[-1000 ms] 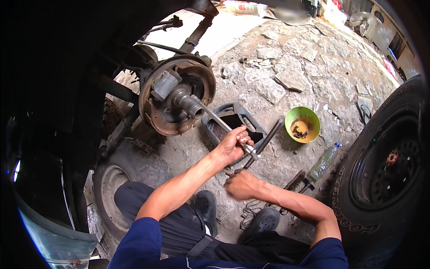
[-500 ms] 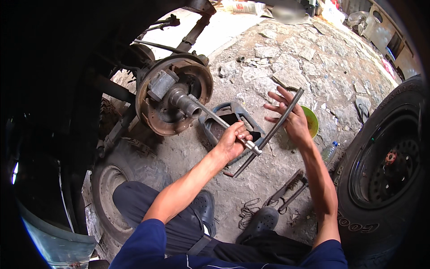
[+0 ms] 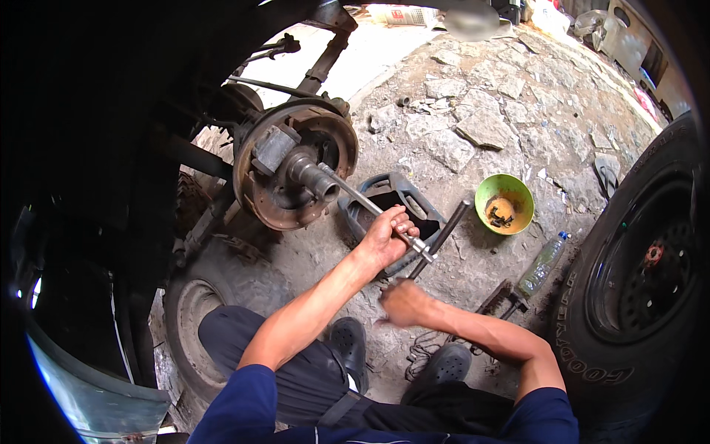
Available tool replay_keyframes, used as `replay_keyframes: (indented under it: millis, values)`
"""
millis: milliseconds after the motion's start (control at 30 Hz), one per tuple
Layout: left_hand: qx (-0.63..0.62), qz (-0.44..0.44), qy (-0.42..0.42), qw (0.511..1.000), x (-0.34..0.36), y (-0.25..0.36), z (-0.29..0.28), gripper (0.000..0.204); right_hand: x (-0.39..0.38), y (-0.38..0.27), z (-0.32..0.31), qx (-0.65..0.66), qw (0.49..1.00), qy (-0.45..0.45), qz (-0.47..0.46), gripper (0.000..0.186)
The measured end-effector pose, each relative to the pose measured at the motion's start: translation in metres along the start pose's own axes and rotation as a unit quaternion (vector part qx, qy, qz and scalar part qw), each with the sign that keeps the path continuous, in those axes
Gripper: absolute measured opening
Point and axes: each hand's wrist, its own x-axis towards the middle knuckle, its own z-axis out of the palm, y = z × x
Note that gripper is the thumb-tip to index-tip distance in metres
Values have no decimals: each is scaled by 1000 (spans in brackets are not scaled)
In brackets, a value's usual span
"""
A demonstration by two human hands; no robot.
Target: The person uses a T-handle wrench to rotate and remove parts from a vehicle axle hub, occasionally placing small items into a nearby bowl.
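Left hand, closed round silver shaft, rusty brake assembly far left; right hand, blurred, grip unclear, at dark crossbar, near end.

Scene is viewed through left head-worn fisheye, aimed down and forward over the legs; left hand and right hand are framed near, mid-picture; stony ground is taken in beyond.
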Motion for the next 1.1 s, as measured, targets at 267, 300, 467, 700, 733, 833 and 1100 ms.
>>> replay_keyframes:
  millis: [267,300,467,700,733,833,1100]
  values:
    - [-25,24,-16,999,4,-1,14,36,-42,131,-27,238,934,139,228,84]
    - [-19,33,-20,999,3,5,9,36,-33,144,-29,225,919,196,259,86]
    - [-22,23,-18,999,-4,-1,-2,30,-76,169,-113,659,644,352,163,55]
    - [-7,25,13,1000,2,4,11,28,-54,69,-168,654,602,428,-164,45]
    - [-10,23,24,999,3,6,6,29,-48,47,-169,598,685,375,-179,39]
    - [-23,13,37,999,2,2,11,30,-42,-17,-156,379,898,146,-170,38]
    - [-25,29,24,999,4,3,6,37,2,42,48,55,954,296,-3,23]
